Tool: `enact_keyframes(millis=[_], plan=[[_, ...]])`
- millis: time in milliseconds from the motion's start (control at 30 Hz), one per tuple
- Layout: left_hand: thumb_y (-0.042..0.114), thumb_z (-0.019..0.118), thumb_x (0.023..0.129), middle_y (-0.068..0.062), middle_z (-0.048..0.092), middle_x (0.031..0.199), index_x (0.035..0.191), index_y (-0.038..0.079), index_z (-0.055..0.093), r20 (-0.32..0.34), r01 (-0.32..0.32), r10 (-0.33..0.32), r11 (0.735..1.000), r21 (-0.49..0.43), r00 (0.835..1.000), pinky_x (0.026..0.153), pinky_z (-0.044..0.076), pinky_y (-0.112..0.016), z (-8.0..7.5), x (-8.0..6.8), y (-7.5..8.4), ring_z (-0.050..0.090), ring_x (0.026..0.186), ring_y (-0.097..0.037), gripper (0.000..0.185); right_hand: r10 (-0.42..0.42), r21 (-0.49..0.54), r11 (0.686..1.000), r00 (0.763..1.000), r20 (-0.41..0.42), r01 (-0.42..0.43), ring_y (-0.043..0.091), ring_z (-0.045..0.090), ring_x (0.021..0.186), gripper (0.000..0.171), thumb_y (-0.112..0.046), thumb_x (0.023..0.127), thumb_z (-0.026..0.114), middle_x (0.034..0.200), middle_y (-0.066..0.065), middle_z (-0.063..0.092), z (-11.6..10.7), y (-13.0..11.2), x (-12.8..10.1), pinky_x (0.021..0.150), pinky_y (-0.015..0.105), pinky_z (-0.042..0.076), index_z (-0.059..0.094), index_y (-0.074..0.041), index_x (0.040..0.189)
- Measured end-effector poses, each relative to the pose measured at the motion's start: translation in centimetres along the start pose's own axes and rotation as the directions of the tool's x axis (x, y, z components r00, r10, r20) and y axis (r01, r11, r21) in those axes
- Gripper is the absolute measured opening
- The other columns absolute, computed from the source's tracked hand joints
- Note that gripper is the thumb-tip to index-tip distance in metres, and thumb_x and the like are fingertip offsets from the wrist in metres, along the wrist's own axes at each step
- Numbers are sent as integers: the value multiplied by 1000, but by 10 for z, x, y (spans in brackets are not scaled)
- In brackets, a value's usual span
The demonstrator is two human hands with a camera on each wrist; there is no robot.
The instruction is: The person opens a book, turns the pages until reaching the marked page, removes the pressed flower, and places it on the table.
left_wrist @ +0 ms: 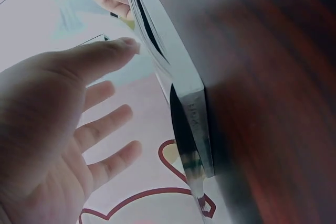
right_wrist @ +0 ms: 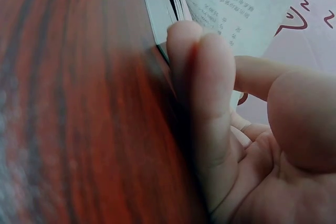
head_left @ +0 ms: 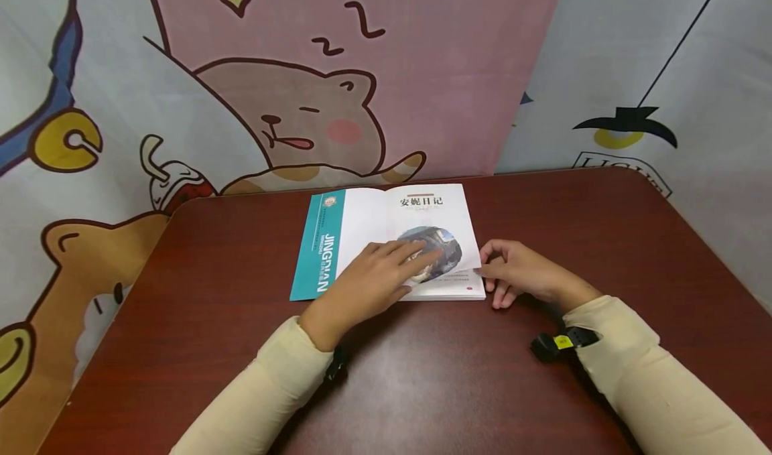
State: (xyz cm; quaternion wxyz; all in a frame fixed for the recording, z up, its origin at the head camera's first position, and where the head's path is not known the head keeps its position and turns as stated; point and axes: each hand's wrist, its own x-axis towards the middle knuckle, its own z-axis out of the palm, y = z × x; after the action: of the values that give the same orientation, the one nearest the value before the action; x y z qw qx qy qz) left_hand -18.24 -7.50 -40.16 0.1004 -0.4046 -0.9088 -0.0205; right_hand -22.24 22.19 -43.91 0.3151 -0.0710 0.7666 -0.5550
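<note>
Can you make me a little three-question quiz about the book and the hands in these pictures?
1. True or false: the book lies open on the table.
2. Which hand rests flat on the page with the round picture? A) left hand B) right hand
3. Fill in: the right hand's fingers lift the lower right ____ of the page.

Key: 1 true; 2 A; 3 corner.

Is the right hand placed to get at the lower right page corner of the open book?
Probably yes: the right hand already pinches the page at the book edge; the left hand lies further left, out of its way.
</note>
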Motion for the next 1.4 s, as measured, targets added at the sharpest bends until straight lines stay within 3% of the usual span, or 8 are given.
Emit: enact_keyframes(millis=[200,467,667,867,1200,1400], plan=[[18,74,89,-5,45,156,159,30,27,-49,-30,29,999,-12,998,104,48,-45,0,3,2,45,142,-21,84,12,-2,1000,1000,-11,-12,22,69,53,35,-22,99,62,73,12,60,-2,1,-1,50,36,58,42,0,116],[12,67,93,-2,34,162,158,32,29,-86,-33,34,999,9,996,111,42,-49,-2,3,4,35,148,-22,78,20,-23,1000,1000,-14,-20,23,69,53,35,-24,99,61,73,10,60,-1,-1,1,50,36,58,44,0,117],[13,62,95,-1,24,167,156,31,35,-97,-17,29,993,120,995,124,19,-53,-2,0,3,16,156,-25,69,17,-17,1000,1000,-12,-17,22,68,52,31,-20,100,60,72,11,60,1,-3,2,49,36,57,44,0,116],[9,62,94,-1,20,168,158,28,31,-128,-19,36,992,127,991,126,8,-53,-1,1,3,4,158,-24,73,6,-21,1000,1000,-11,-6,22,69,52,32,-19,99,62,72,10,60,0,-4,-1,50,36,57,44,1,115],[7,58,93,-1,26,166,146,25,52,-139,8,21,980,200,990,125,6,-57,-1,3,1,9,157,-26,57,20,-13,1000,1000,-20,-20,22,68,51,34,-17,97,64,71,11,59,1,-6,-3,49,34,57,43,2,114],[3,56,94,1,38,161,137,22,61,-89,-8,25,981,192,996,126,7,-54,-2,1,1,17,156,-24,47,15,-12,1000,1000,-15,-15,22,68,52,32,-17,97,64,71,10,60,2,-4,-2,49,34,57,43,2,113]])
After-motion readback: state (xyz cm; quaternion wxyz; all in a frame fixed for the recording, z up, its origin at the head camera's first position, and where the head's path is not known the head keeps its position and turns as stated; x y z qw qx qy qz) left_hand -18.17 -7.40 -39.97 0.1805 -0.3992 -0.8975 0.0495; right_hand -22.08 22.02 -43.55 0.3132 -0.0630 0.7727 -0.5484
